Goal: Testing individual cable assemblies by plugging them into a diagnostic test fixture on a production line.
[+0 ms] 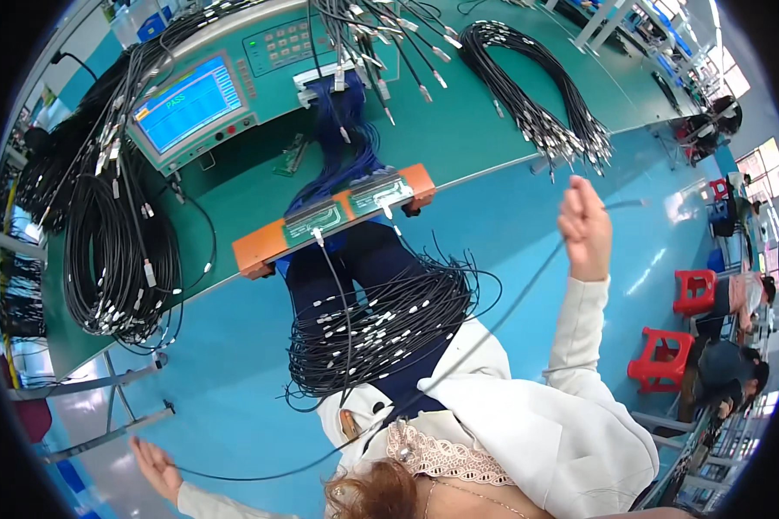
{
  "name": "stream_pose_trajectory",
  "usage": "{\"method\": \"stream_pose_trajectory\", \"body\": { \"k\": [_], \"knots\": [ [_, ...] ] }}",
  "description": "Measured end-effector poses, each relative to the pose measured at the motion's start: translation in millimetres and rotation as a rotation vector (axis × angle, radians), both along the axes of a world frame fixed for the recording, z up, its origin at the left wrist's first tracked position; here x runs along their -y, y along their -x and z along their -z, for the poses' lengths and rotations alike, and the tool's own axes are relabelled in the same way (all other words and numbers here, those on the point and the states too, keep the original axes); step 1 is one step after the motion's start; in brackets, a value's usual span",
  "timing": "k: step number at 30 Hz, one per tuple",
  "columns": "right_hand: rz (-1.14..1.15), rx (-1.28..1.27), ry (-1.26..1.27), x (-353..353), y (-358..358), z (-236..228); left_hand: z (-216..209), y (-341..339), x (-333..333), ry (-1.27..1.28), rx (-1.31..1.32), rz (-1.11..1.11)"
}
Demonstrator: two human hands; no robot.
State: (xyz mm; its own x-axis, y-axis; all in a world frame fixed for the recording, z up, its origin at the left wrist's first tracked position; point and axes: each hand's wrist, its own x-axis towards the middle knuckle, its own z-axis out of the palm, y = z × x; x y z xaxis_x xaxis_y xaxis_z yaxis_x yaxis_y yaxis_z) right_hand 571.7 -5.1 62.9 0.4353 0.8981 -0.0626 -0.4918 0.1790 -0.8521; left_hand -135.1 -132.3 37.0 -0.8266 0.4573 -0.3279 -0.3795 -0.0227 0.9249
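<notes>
A long thin black cable [506,313] stretches in a sagging curve across my body between my two hands. My right hand [586,227], raised at the right beyond the table's front edge, is closed around it, and a short end sticks out past the fingers. Low at the far left, my left hand [154,467] has its fingers pressed together where the cable's other end comes out. A large bundle of black cables [381,333] with white connectors lies over my lap. At the table edge sits an orange test fixture [264,248] with two green circuit boards, white plugs seated in them.
Blue wires [342,130] run from the fixture to a bench tester with a lit screen [189,104]. Coiled black cables [121,259] hang at the table's left; another bundle [537,82] lies at the right. Red stools [662,359] and seated people are on the right.
</notes>
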Motion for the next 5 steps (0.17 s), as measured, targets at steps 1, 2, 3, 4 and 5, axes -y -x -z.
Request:
{"method": "stream_pose_trajectory", "body": {
  "k": [1, 2, 3, 4, 5],
  "knots": [
    [-0.063, 0.331, 0.145, -9, 12, 3, 2, -30, -7, -0.057, 0.048, 0.157],
    [-0.195, 0.426, 0.215, -16, 32, 10, 13, -59, -22, -0.111, 0.101, 0.328],
    [-0.318, 0.533, 0.288, -23, 58, 20, 26, -100, -48, -0.009, -0.116, 0.678],
    [-0.376, 0.855, 0.318, -33, 81, 37, 30, -151, -81, 0.062, -0.047, 0.867],
    [-0.364, 1.05, 0.229, -40, 84, 64, 28, -160, -89, 0.067, -0.048, 0.897]
  ]
}}
